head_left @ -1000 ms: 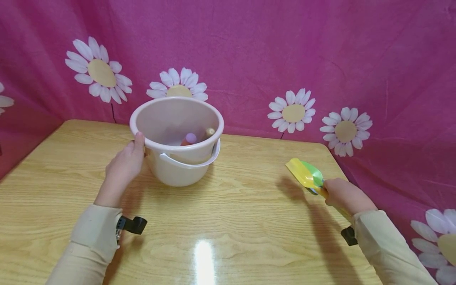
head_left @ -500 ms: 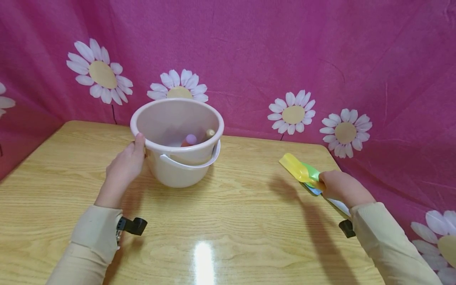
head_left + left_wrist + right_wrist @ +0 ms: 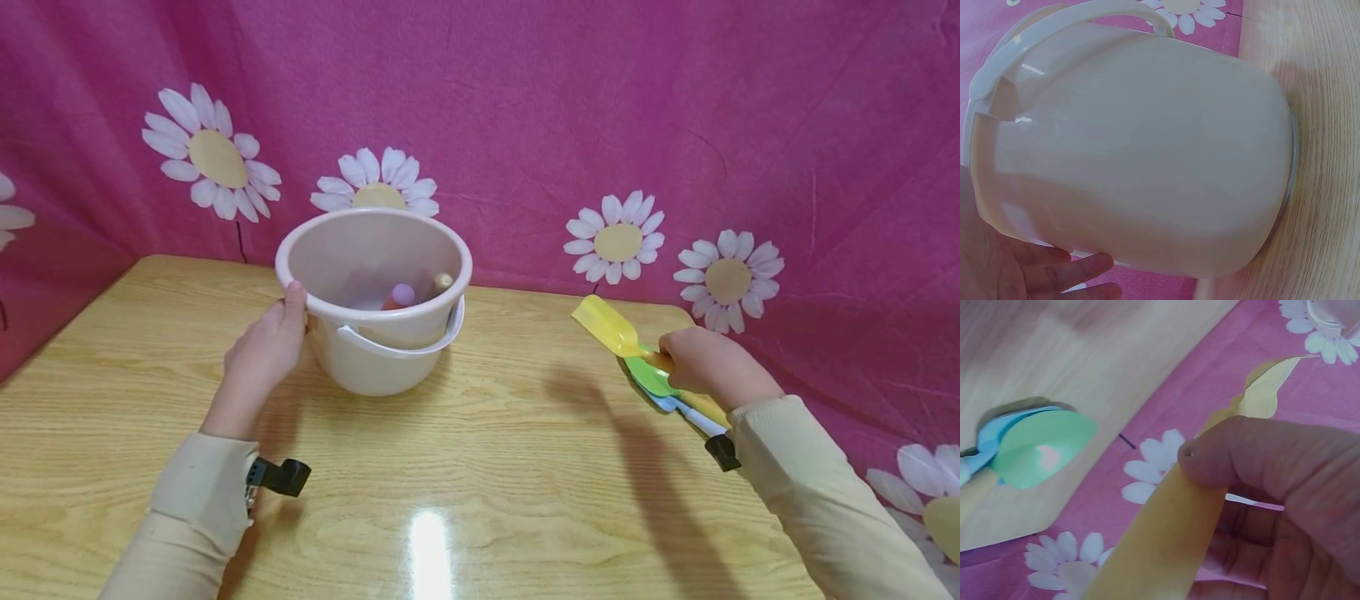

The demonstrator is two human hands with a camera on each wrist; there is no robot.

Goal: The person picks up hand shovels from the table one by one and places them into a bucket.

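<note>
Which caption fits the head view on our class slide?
Left hand on a pale bucket, right hand holding a yellow scoop.

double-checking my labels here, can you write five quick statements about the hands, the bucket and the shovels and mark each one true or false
1. The right hand holds the yellow shovel. True.

2. Both hands hold shovels. False: the left hand touches the outside of the bucket near its rim.

3. The green shovel lies partly over the blue shovel. True.

4. The bucket is tipped onto its side. False: it stands upright on the table.

5. Nothing is in the bucket. False: a purple-topped item and a beige-tipped item show inside.
</note>
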